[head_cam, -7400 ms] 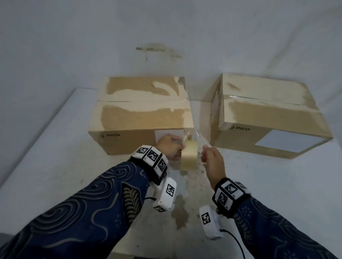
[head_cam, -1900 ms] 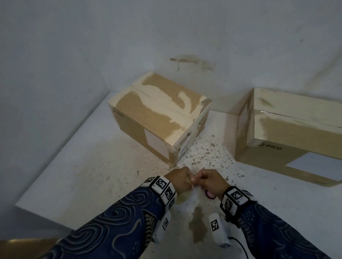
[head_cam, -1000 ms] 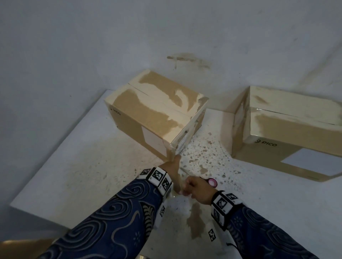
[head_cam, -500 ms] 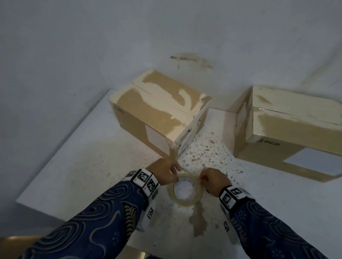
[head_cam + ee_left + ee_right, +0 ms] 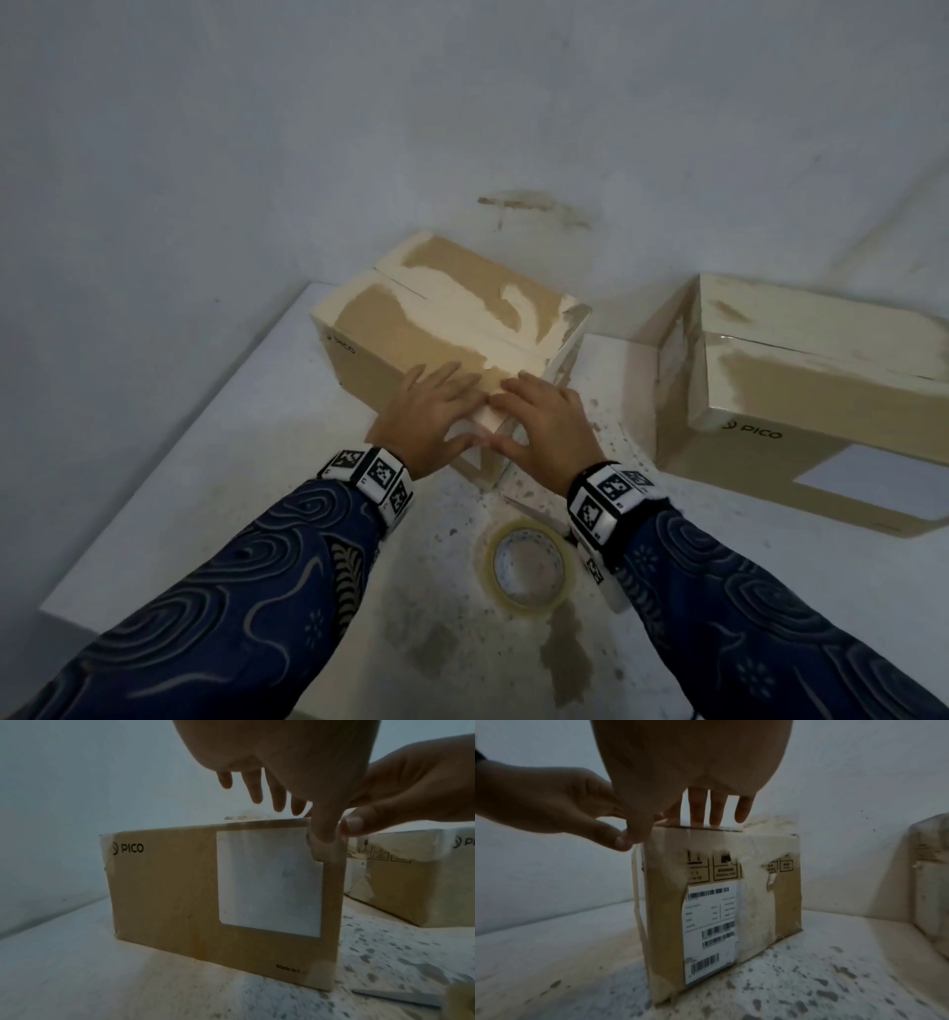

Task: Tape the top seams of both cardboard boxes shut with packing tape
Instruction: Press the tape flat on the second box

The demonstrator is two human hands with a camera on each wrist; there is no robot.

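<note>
The left cardboard box (image 5: 411, 329) stands turned cornerwise on the table, its top seam (image 5: 405, 290) running away from me. Both my hands lie flat on its near top corner, left hand (image 5: 436, 406) beside right hand (image 5: 539, 411), fingers straight and thumbs down the sides. The left wrist view has my left thumb (image 5: 323, 829) pressing at the box's corner edge. In the right wrist view my right fingers (image 5: 716, 809) rest on the top edge above a glossy strip of clear tape (image 5: 752, 882) on the end face. The tape roll (image 5: 529, 565) lies flat on the table near my right wrist. The right box (image 5: 801, 390) stands apart.
A scissors blade (image 5: 534, 509) shows on the table beside the roll, the rest hidden under my right wrist. The white table (image 5: 231, 462) is stained and speckled. A wall stands close behind both boxes. The table's left edge is near the left box.
Half a second ago both hands were at the tape roll on the table. They have let it go and moved forward onto the left box's near corner.
</note>
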